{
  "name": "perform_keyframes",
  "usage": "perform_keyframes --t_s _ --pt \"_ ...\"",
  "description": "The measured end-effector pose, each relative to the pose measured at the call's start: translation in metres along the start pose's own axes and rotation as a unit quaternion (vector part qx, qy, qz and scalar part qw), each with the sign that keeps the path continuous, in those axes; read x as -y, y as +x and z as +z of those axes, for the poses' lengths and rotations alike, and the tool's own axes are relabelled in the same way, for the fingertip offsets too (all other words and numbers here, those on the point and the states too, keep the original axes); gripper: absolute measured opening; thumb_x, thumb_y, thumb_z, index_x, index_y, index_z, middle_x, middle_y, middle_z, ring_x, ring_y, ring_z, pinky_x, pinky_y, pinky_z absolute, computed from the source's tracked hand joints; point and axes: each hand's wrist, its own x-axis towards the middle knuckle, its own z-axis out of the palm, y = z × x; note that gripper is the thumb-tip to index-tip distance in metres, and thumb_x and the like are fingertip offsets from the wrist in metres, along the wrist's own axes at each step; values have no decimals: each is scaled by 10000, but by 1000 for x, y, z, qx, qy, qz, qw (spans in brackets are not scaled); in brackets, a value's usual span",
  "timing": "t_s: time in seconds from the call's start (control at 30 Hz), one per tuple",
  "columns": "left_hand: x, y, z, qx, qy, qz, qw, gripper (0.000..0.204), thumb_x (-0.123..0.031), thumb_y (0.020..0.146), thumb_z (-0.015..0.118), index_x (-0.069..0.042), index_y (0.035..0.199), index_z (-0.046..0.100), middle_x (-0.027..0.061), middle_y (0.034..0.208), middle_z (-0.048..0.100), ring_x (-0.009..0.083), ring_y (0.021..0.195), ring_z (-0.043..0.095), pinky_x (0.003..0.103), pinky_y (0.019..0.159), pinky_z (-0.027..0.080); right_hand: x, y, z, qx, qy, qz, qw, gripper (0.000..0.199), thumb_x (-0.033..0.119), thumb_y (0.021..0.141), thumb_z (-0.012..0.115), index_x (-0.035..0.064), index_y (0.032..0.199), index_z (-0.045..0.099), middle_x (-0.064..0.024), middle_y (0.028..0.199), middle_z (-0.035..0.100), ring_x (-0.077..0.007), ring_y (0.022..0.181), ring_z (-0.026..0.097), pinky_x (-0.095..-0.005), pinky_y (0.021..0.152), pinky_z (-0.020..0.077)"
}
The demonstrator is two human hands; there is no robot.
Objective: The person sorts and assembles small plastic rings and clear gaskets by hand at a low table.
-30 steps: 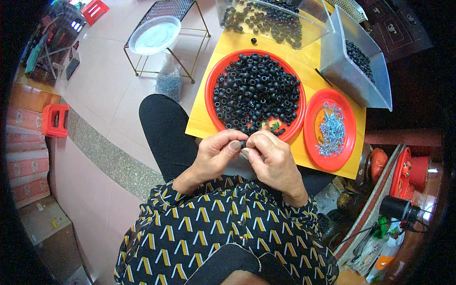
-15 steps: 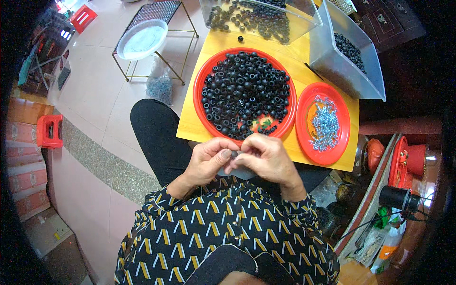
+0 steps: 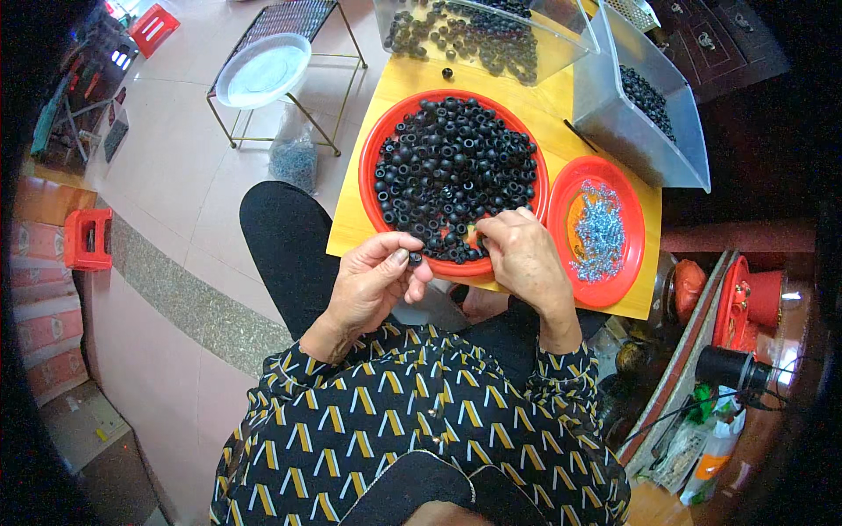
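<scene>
My left hand (image 3: 373, 279) pinches a small black rubber ring (image 3: 415, 258) between thumb and forefinger, just in front of the near rim of a large red tray (image 3: 372, 151). That tray is heaped with several black rubber rings (image 3: 456, 167). My right hand (image 3: 524, 256) rests over the tray's near rim, fingertips down among the rings beside a small orange-green spot; what it grips is hidden. To the right sits a smaller red tray (image 3: 629, 261) holding a pile of small silver screws (image 3: 598, 232). Both trays lie on a yellow board (image 3: 491, 88).
Two clear plastic bins with more black rings stand at the back (image 3: 474, 35) and back right (image 3: 653, 105). A wire stool with a white basin (image 3: 263, 68) stands on the floor to the left, a bag of screws (image 3: 294, 162) below it. Red stools (image 3: 88, 238) are at left, clutter at right.
My hands have separated: the right hand moved forward to the big tray's rim, while the left stays near my lap holding a black ring. The view shifted slightly.
</scene>
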Motion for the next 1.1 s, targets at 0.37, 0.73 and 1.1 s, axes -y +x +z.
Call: perform_keyframes --t_s 0.37,0.73,1.1 --pt "-6 5 9 -5 24 -22 999 228 -61 893 470 -15 1115 494 131 877 605 166 702 597 251 637 481 -3 2 2 17 17 -41 999 104 15 696 565 21 796 594 -136 748 536 -303 750 522 -387 682 436" --pt "9 20 14 36 128 63 989 217 -38 848 550 -12 1058 504 75 873 596 118 710 568 236 653 483 5 -7 1 -25 511 161 844 39 -10 814 535 -25 850 535 -114 858 612 -161 728 614 -236 601 489" --pt "10 19 20 28 99 -5 995 219 -59 853 553 -18 1061 501 72 859 611 105 675 578 211 578 478 11 -16 17 11 727 125 675 156 46 801 619 -2 947 593 -58 795 630 -86 655 581 -196 571 485"
